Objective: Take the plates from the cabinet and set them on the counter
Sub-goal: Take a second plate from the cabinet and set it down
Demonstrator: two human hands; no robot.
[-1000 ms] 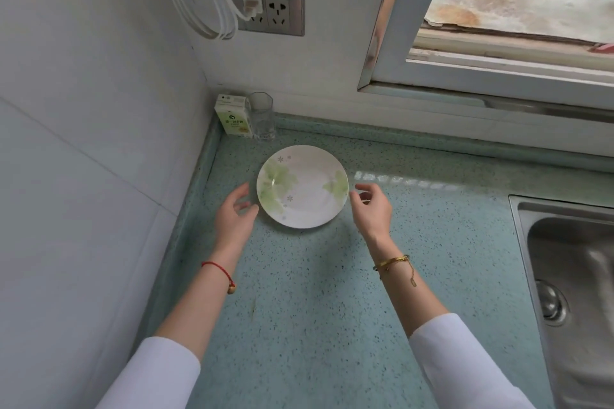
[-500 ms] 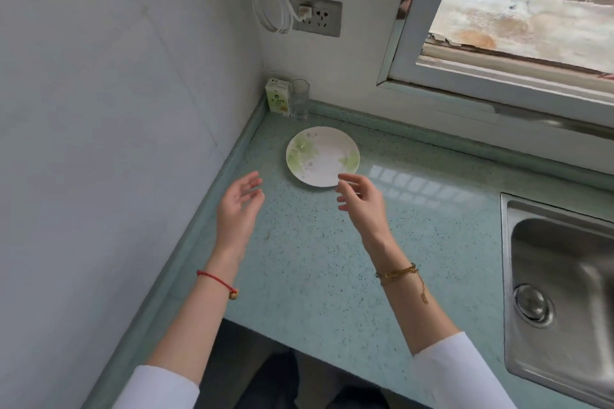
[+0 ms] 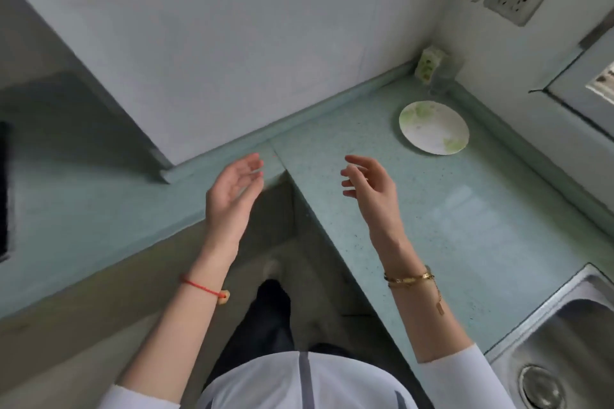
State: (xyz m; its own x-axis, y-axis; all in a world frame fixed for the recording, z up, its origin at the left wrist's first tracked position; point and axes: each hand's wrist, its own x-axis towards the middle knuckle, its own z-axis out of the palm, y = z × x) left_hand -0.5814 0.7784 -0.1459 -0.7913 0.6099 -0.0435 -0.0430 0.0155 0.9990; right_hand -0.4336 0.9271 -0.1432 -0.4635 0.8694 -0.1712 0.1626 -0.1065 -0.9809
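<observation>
Glass (image 3: 440, 85) beside the carton (image 3: 428, 66) blurs (far right); plate (image 3: 433, 128) lies flat on counter (image 3: 448, 226); left hand (image 3: 232, 191) and right hand (image 3: 372, 189) hover empty, fingers loosely spread.

Bench (image 3: 432, 209): L-shaped, speckled pale green, raised lip along the wall.
On it I count:
- one white plate (image 3: 433, 127) with green leaf print, lying flat, beyond my right grip (image 3: 368, 183) and to its right, well apart from it;
- a small carton (image 3: 428, 65) and a blurred clear glass (image 3: 440, 85), farther off in the corner.

Steel sink (image 3: 564, 342) inset, nearer me than that grip, to its right.

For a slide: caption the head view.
Left hand and right hand hover empty at the counter; one plate sits near the carton.
</observation>
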